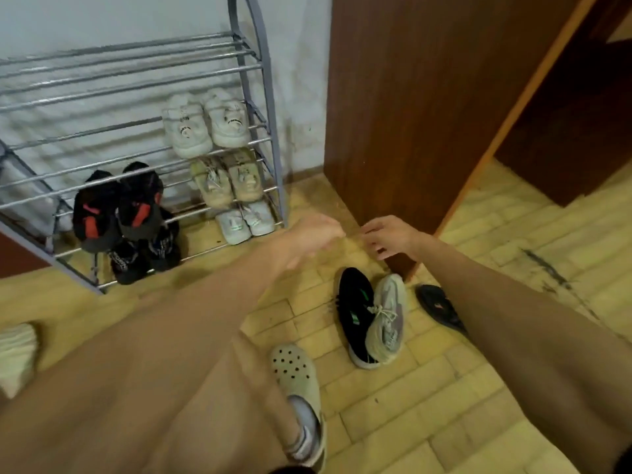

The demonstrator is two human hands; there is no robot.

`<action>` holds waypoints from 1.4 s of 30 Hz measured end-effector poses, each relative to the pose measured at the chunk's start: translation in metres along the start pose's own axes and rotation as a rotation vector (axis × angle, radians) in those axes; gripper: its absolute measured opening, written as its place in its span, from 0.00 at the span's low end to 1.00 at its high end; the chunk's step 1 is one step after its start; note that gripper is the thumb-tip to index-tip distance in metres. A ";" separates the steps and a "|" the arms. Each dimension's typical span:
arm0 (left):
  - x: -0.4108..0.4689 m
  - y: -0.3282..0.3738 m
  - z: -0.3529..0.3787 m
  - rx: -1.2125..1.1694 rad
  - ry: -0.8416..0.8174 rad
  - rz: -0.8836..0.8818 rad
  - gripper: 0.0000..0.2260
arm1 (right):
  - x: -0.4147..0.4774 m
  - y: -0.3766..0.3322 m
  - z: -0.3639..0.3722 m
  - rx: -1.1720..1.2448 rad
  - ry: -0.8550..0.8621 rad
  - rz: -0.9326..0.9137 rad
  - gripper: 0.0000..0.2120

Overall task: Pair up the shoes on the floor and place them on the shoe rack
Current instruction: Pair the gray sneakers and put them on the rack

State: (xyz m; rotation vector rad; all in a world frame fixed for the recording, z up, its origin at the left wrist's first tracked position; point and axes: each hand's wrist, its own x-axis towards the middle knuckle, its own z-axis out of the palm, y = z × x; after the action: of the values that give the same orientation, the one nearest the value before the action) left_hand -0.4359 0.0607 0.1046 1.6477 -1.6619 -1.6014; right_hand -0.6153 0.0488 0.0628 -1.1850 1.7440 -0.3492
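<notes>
A black shoe (354, 313) with green marks lies on the floor (444, 388). A grey shoe (388, 319) leans on its right side, touching it. These two do not match. Just to their right is a dark shoe (437, 306), partly hidden behind an arm. It may go with the black one, but too little of it shows to tell. A pale thing (17, 354) at the far left edge might be a shoe too; I cannot tell.

The shoe rack (260, 66) stands by the wall and has five pairs on it. The big white shoes (205, 124) are the highest, the tan shoes (225, 183) are under them and the small white shoes (244, 222) are at the bottom. To the left are the black and red shoes (118, 206), with the black shoes (143, 254) below. The top bars have nothing on them. So I think most of the job is done, and only the few shoes on the floor are left.

Both hands are out in front, above the floor shoes and not touching them. The right hand (386, 237) has loose, bent fingers and holds nothing. The left hand (314, 237) is blurry. It looks empty, but I cannot tell how its fingers lie.

A brown door (410, 131) stands just behind the hands. The person's own foot wears a pale clog (295, 374).
</notes>
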 end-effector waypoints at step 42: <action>0.035 -0.069 -0.004 -0.138 -0.129 -0.149 0.14 | -0.002 0.048 0.039 0.233 0.097 0.158 0.26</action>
State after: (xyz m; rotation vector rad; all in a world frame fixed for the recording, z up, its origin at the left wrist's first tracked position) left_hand -0.4090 0.0488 0.0328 1.6639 -1.4787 -1.8848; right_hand -0.6098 0.0843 0.0118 -0.8709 1.8120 -0.5058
